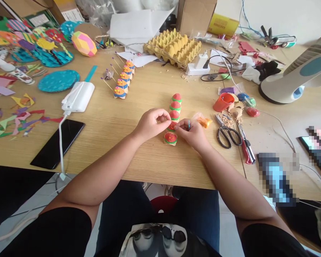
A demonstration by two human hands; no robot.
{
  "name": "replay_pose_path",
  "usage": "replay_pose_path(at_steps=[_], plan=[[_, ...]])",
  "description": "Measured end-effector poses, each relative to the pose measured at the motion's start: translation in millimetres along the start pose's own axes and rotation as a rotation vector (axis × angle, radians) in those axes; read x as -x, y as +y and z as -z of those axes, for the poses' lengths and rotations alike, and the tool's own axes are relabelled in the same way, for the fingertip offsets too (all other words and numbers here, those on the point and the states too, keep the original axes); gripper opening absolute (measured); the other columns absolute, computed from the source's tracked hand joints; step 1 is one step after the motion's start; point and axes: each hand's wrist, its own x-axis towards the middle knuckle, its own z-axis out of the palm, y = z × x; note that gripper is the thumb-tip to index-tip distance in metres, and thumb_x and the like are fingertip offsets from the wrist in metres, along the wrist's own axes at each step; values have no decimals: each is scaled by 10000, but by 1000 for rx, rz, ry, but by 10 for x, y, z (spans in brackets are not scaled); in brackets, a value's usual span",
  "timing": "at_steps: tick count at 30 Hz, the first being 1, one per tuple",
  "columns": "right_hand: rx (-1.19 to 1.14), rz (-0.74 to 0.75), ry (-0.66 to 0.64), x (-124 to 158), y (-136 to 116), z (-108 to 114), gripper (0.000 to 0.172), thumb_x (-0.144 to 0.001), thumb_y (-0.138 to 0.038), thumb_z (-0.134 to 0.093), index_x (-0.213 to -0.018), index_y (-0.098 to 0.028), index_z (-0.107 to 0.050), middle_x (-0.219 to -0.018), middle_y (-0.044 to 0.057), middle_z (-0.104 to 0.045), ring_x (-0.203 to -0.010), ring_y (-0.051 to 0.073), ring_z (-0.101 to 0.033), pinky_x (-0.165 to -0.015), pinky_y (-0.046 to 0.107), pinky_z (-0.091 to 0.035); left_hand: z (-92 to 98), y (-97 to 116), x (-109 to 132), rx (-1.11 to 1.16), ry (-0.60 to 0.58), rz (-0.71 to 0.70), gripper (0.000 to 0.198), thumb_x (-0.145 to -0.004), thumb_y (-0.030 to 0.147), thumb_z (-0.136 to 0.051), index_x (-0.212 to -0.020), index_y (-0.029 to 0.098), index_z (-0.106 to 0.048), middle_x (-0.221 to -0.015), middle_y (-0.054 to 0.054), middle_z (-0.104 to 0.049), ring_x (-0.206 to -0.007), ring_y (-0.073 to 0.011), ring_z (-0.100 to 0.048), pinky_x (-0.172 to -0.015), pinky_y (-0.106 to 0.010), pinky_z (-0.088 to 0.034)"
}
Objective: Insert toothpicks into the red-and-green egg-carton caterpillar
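Note:
A red and green caterpillar made of egg-carton cups (pixel 174 107) lies on the wooden table (pixel 117 142), its front cup showing a yellow face. My left hand (pixel 151 123) is closed in a pinch right above the second cup from the front. My right hand (pixel 192 134) is closed too, pinching a thin stick with a blue-green tip beside the front cup. What my left fingers pinch is too small to make out.
Scissors (pixel 228 134) and a red box cutter (pixel 247 148) lie right of my hands, near an orange cup (pixel 222 102). A second blue-orange caterpillar (pixel 124 79), a yellow egg tray (pixel 173 46), a white power bank (pixel 79 96), a black phone (pixel 57 142) and a fan (pixel 296 76) sit around.

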Motion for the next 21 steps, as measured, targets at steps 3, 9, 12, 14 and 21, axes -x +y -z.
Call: replay_pose_path(at_steps=[3, 9, 12, 14, 21], plan=[[17, 8, -5, -2, 28, -17, 383, -779, -547, -794, -759, -210, -615, -623, -27, -508, -560, 108, -377, -513, 284, -283, 6, 11, -1, 77, -45, 85, 45, -790, 233, -669, -774, 192, -679, -714, 19, -641, -668, -130, -549, -631, -275, -436], [13, 8, -19, -1, 36, -32, 384, -792, -550, -787, -751, -219, -597, -617, -30, -495, -549, 110, -362, -515, 293, -273, 12, -89, -31, 222, -171, 203, 94, -738, 203, -664, -767, 195, -575, -734, 25, -575, -670, -121, -531, -607, -259, -413], [13, 7, -13, 0, 39, -33, 374, -800, -540, -783, -750, -220, -595, -616, -31, -494, -551, 112, -364, -520, 293, -274, 8, -141, -39, 209, -171, 214, 169, -713, 188, -672, -750, 206, -508, -714, 39, -516, -647, -114, -489, -595, -258, -380], [13, 4, -11, -1, 45, -32, 366, -800, -528, -786, -752, -221, -593, -622, -28, -503, -557, 114, -373, -525, 294, -275, 3, -156, -38, 210, -177, 217, 198, -706, 192, -684, -747, 210, -490, -713, 42, -509, -643, -114, -478, -595, -259, -374], [6, 2, -13, -7, 47, -42, 390, -786, -537, -800, -745, -218, -579, -638, -23, -522, -569, 116, -402, -530, 294, -296, -17, -150, -29, 211, -190, 209, 239, -679, 197, -710, -747, 212, -482, -709, 53, -508, -625, -106, -462, -596, -260, -370]])
